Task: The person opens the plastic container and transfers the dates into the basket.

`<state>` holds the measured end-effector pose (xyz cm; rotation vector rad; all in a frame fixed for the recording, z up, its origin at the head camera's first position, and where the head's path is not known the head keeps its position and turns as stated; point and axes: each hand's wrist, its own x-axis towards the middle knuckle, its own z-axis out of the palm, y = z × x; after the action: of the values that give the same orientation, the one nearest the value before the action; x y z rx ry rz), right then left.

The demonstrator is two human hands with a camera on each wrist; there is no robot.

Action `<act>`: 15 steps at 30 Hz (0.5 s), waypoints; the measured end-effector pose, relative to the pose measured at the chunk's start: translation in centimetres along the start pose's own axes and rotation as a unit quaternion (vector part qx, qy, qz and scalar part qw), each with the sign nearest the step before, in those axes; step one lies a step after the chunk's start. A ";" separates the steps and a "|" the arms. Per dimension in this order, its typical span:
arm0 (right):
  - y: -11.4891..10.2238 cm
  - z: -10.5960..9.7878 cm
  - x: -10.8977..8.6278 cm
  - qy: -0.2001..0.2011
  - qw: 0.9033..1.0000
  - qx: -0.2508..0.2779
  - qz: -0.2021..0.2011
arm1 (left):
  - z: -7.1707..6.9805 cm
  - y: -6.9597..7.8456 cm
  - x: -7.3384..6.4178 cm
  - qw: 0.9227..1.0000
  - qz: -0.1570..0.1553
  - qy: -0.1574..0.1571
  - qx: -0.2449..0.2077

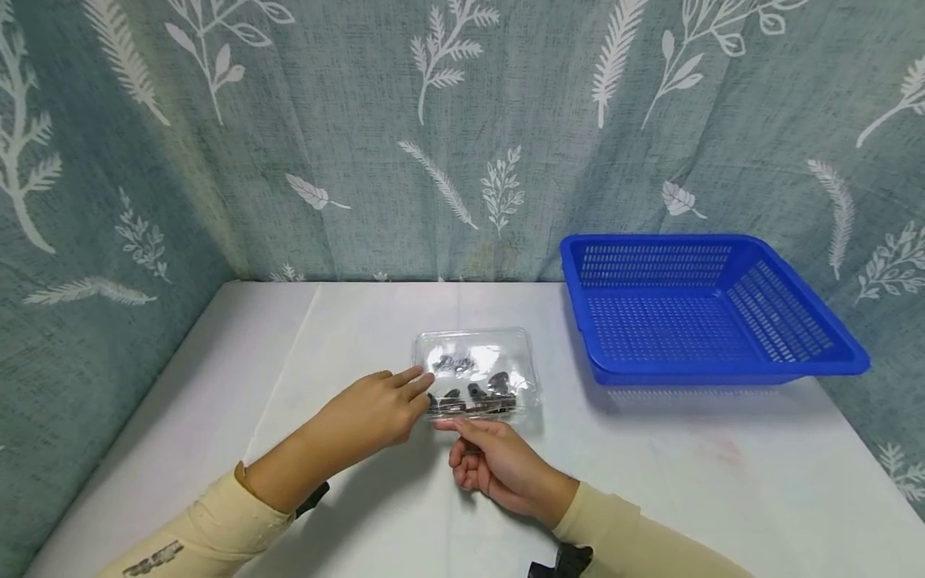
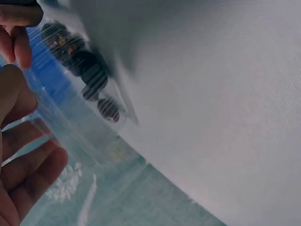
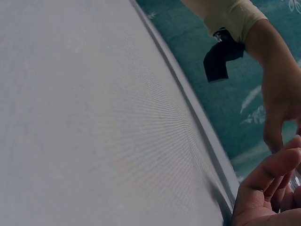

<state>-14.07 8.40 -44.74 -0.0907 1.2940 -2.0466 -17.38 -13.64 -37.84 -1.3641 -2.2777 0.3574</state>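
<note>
Left hand (image 2: 23, 165): at clear container (image 2: 70, 122) | dark pieces (image 2: 94, 75): inside container | right hand (image 2: 20, 44): upper left | table (image 2: 197, 94): white | cloth (image 2: 127, 188): green, leaf-printed

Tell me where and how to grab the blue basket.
I'd take the blue basket by its rim at both ends, from left and right: it sits open side up, walls sloping outward to a rim overhanging the base, likely leaving room to hook under.

Clear plastic box (image 1: 515, 353): front-left corner hidden by left hand (image 1: 372, 413).
Dark pieces (image 1: 499, 384): too small to identify.
Right hand (image 1: 509, 470): cut off by right-wrist view's edge.
Sleeve print (image 1: 154, 559): illegible.
</note>
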 end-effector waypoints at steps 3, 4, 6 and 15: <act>0.0 0.0 0.1 -0.007 1.000 -0.002 0.001 | -0.2 0.0 0.1 1.000 -0.004 -0.010 -0.008; 0.0 -0.1 0.1 -0.009 1.000 -0.003 0.002 | -0.3 0.0 0.2 1.000 -0.006 -0.012 -0.010; 0.0 -0.1 0.2 -0.011 1.000 -0.004 0.003 | -0.4 0.1 0.3 1.000 -0.010 -0.015 -0.010; -0.1 -0.1 0.1 -0.013 1.000 -0.004 0.001 | -0.4 0.1 0.9 1.000 0.002 -0.027 0.005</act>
<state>-14.27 8.43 -44.73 -0.1197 1.2854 -2.0317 -17.48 -12.85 -37.35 -1.3712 -2.3135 0.4105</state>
